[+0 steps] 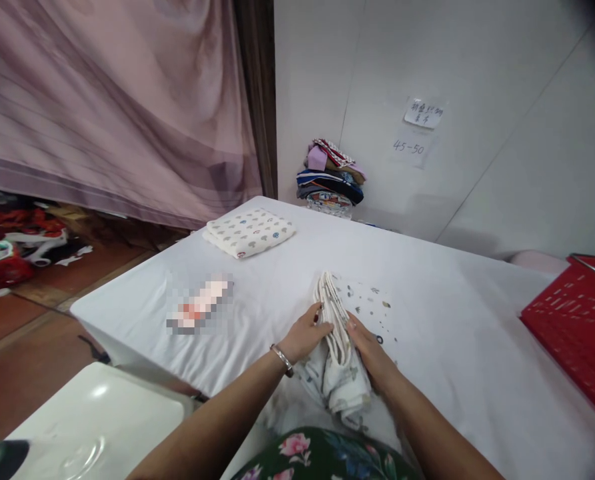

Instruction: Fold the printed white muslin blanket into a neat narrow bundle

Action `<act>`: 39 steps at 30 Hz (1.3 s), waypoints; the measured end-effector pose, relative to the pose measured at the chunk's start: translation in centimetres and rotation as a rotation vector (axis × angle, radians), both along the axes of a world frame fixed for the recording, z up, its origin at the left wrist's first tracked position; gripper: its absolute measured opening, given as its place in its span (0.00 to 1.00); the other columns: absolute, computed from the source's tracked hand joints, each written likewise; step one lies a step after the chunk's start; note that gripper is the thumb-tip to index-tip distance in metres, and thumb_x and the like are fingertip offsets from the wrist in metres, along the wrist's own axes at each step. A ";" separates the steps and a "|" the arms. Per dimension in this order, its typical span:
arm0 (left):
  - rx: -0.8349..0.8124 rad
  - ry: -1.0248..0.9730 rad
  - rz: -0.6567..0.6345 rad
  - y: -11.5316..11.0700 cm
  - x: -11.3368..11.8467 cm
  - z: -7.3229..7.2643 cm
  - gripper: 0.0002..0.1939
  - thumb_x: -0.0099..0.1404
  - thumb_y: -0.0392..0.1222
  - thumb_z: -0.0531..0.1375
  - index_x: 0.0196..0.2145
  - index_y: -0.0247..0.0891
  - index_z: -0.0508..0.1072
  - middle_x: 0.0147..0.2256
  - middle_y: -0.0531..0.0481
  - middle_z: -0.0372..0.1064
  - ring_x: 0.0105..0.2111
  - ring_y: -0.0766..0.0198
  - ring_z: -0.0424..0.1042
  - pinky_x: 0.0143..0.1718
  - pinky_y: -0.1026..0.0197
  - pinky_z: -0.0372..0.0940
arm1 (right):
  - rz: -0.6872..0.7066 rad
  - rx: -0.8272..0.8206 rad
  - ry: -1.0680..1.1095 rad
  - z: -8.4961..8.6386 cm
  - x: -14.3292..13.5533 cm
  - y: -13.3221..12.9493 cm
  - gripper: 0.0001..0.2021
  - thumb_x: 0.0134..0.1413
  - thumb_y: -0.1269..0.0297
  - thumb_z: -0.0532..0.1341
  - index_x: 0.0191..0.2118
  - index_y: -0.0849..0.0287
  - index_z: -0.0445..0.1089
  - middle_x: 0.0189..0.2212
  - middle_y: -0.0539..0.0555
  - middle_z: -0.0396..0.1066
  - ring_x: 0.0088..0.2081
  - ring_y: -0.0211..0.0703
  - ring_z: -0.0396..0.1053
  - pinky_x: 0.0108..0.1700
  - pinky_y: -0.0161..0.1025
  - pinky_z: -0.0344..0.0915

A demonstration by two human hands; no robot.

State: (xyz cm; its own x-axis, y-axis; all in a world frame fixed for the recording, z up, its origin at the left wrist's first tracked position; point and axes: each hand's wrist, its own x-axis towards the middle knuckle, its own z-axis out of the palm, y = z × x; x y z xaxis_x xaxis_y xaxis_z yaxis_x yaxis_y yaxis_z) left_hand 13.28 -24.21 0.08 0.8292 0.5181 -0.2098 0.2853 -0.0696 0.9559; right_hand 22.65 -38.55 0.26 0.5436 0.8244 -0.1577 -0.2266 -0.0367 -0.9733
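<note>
A white cloth with small grey and green prints (345, 383) is bunched in several layers at the near edge of the white-covered table (457, 333). My left hand (305, 333), with a silver bracelet at the wrist, closes on the layers from the left, its thumb across their edge. On the other side my right hand (370, 347) grips the same cloth, its fingers partly hidden behind the folds. Part of the cloth lies flat beyond my right hand. Farther back on the left sits a folded white cloth with grey patterns (251, 232).
A blurred-out item (202, 307) lies on the table at the left. The red basket (572, 327) stands at the right edge. Stacked fabrics (331, 177) rise behind the table by the wall. A white stool (102, 413) is at the lower left.
</note>
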 end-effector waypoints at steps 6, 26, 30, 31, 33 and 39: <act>-0.067 0.009 -0.001 -0.1 -0.5 1.3 0.33 0.57 0.56 0.57 0.56 0.36 0.62 0.46 0.43 0.69 0.46 0.54 0.67 0.51 0.55 0.59 | 0.011 0.008 0.043 -0.4 -0.1 0.7 0.27 0.48 0.54 0.64 0.55 0.53 0.63 0.49 0.53 0.69 0.49 0.50 0.66 0.53 0.47 0.61; -0.359 0.033 0.032 1.5 -2.1 0.1 0.37 0.53 0.53 0.63 0.56 0.36 0.59 0.45 0.41 0.70 0.41 0.56 0.71 0.43 0.57 0.65 | -0.130 -0.081 0.279 2.0 2.7 -2.8 0.31 0.41 0.63 0.68 0.55 0.56 0.62 0.39 0.54 0.74 0.36 0.49 0.73 0.37 0.42 0.70; -0.270 0.009 0.018 0.4 -1.4 1.1 0.39 0.56 0.56 0.60 0.61 0.38 0.54 0.50 0.42 0.68 0.46 0.56 0.69 0.49 0.55 0.62 | -0.017 -0.024 0.190 1.3 0.4 -1.0 0.29 0.45 0.58 0.66 0.55 0.53 0.62 0.47 0.54 0.71 0.46 0.50 0.69 0.49 0.47 0.65; -0.205 0.008 0.009 0.2 -1.2 1.2 0.38 0.56 0.56 0.59 0.60 0.38 0.56 0.52 0.42 0.66 0.49 0.54 0.67 0.52 0.54 0.59 | 0.004 -0.007 0.162 1.3 0.0 -0.7 0.28 0.47 0.57 0.66 0.56 0.52 0.62 0.48 0.53 0.70 0.48 0.50 0.68 0.51 0.47 0.63; -0.066 -0.004 -0.029 -0.4 -0.9 1.4 0.35 0.57 0.58 0.57 0.58 0.37 0.61 0.56 0.44 0.62 0.55 0.53 0.61 0.58 0.54 0.53 | 0.024 0.009 0.099 1.4 -0.3 -0.2 0.27 0.49 0.54 0.64 0.56 0.50 0.62 0.51 0.53 0.67 0.52 0.50 0.64 0.54 0.48 0.60; 0.106 -0.003 -0.084 -2.2 -0.2 2.5 0.31 0.62 0.63 0.46 0.52 0.39 0.68 0.53 0.46 0.66 0.55 0.54 0.61 0.58 0.55 0.52 | 0.000 -0.023 -0.012 1.9 0.2 -0.2 0.29 0.47 0.55 0.65 0.56 0.51 0.62 0.53 0.54 0.65 0.54 0.50 0.62 0.57 0.48 0.56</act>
